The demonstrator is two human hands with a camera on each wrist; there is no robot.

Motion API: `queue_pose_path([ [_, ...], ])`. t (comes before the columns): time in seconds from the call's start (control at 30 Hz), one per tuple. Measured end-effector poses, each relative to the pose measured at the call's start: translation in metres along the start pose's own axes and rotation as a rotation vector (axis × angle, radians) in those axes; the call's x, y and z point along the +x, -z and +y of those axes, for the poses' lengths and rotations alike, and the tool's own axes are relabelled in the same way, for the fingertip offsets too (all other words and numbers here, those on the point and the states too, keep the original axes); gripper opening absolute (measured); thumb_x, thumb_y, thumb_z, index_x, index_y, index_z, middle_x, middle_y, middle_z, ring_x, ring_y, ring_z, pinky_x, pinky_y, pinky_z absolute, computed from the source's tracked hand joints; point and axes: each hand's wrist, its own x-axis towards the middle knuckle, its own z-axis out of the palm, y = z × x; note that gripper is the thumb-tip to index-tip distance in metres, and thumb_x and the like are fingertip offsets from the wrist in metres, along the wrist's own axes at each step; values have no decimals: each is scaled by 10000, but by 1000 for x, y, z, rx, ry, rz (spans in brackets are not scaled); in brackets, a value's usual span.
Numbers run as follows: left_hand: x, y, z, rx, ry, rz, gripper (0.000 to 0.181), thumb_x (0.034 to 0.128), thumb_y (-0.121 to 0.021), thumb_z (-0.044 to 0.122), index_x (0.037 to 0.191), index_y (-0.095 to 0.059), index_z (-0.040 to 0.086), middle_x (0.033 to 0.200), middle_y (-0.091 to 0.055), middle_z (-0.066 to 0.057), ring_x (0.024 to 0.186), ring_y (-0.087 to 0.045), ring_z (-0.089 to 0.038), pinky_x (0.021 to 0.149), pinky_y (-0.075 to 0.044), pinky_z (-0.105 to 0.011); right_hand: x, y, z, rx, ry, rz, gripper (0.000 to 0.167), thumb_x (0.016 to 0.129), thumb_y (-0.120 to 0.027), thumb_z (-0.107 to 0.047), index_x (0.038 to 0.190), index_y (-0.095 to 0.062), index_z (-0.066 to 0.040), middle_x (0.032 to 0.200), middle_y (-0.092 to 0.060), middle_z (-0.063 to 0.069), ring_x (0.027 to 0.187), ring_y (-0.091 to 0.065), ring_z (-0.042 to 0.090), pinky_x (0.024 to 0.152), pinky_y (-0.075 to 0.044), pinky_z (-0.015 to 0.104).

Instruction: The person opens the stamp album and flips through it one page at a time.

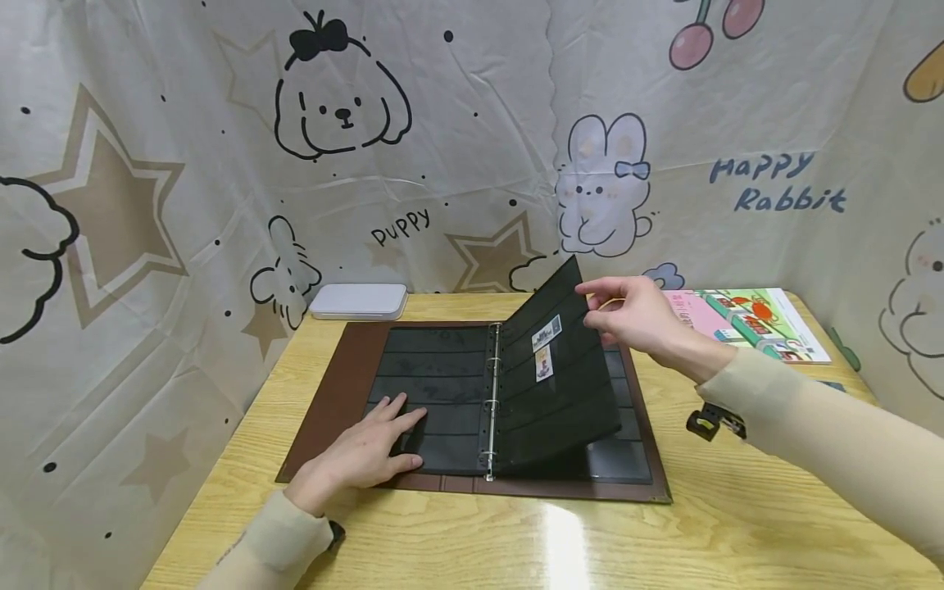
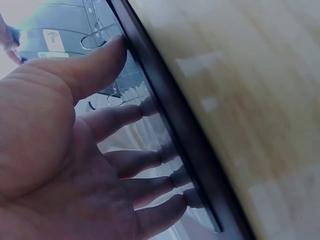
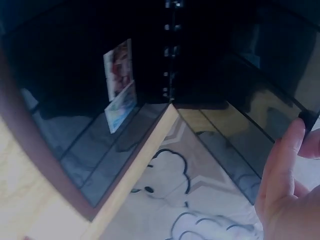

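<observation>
A brown ring-bound stamp album (image 1: 317, 410) lies spread on the table, with black pocketed pages on metal rings (image 1: 493, 401). My right hand (image 1: 634, 319) pinches the outer edge of one black page (image 1: 560, 410), which stands lifted at a slant. Two stamps, a greyish one (image 1: 546, 333) and a yellow-orange one (image 1: 543, 363), sit in that page's pockets. In the right wrist view, two more stamps (image 3: 120, 75) show on the page beneath. My left hand (image 1: 361, 451) rests with spread fingers on the lower left of the left page (image 1: 435, 385).
A white flat case (image 1: 359, 301) stands at the back left of the wooden table (image 1: 457, 541). Colourful booklets (image 1: 760, 324) lie at the back right, beyond my right forearm. Printed cloth (image 1: 472, 147) hangs round the back and sides.
</observation>
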Motion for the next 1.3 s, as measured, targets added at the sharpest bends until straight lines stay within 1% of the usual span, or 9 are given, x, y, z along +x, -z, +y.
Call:
queue_pose_path([
  [0.13, 1, 2, 1, 13, 6, -9, 753, 1049, -806, 404, 1691, -524, 130, 1807, -338, -318, 1674, -323, -591, 1283, -390, -749, 4, -8, -14, 16, 32, 17, 517, 974, -710, -31, 1491, -710, -34, 1075, -665, 56, 793, -634, 55, 653, -620, 251],
  [0.3, 8, 10, 6, 36, 42, -56, 763, 1033, -823, 429, 1676, -543, 130, 1800, -352, -320, 1668, -341, -586, 1286, -388, -747, 8, -14, -30, 21, 60, 48, 470, 977, -710, -37, 1445, -746, -58, 1007, -657, 23, 796, -641, 63, 665, -630, 252],
  [0.53, 15, 19, 16, 67, 101, -103, 774, 1015, -836, 463, 1660, -565, 133, 1793, -383, -295, 1662, -397, -528, 1296, -406, -707, 11, -13, -43, 92, 36, 70, 462, 967, -702, -38, 1426, -753, -61, 906, -647, -83, 765, -617, 36, 650, -625, 228],
  [0.7, 16, 20, 17, 81, 106, -100, 756, 1014, -835, 471, 1641, -588, 130, 1777, -416, -287, 1633, -452, -513, 1285, -429, -694, 12, -14, -48, 112, 28, 60, 455, 958, -698, -20, 1408, -757, -46, 887, -655, -68, 701, -616, 72, 595, -578, 227],
  [0.83, 19, 25, 18, 83, 107, -79, 742, 1022, -823, 479, 1620, -605, 97, 1735, -495, -265, 1593, -516, -489, 1271, -455, -675, 14, -18, -52, 89, 34, 60, 436, 954, -706, -42, 1385, -769, -50, 899, -664, -69, 801, -647, 87, 684, -647, 271],
  [0.93, 24, 33, 22, 76, 63, -26, 723, 1038, -808, 466, 1599, -617, 52, 1663, -597, -232, 1541, -590, -448, 1249, -495, -639, 16, -22, -55, 93, 36, 51, 443, 945, -708, -48, 1384, -766, -39, 886, -663, -81, 822, -638, 83, 703, -652, 284],
  [1.03, 31, 46, 32, 34, -23, 78, 673, 1062, -784, 424, 1583, -627, 27, 1590, -678, -197, 1471, -665, -406, 1204, -545, -613, 19, -26, -56, 107, 33, 42, 453, 936, -704, -42, 1386, -762, -34, 877, -661, -86, 810, -627, 93, 684, -632, 272],
  [1.2, 40, 75, 64, -114, -157, 291, 574, 1081, -755, 378, 1565, -661, 84, 1513, -750, -140, 1348, -759, -340, 1081, -626, -573, 23, -30, -58, 143, 30, 19, 457, 956, -700, -50, 1411, -741, -33, 940, -667, -48, 885, -641, 138, 714, -647, 286],
  [1.3, 45, 92, 86, -216, -209, 367, 557, 1083, -754, 383, 1573, -663, 135, 1474, -776, -115, 1291, -791, -295, 1001, -651, -536, 25, -34, -59, 181, 30, -7, 457, 985, -722, -70, 1441, -716, -39, 1006, -675, -24, 939, -655, 130, 742, -679, 325],
])
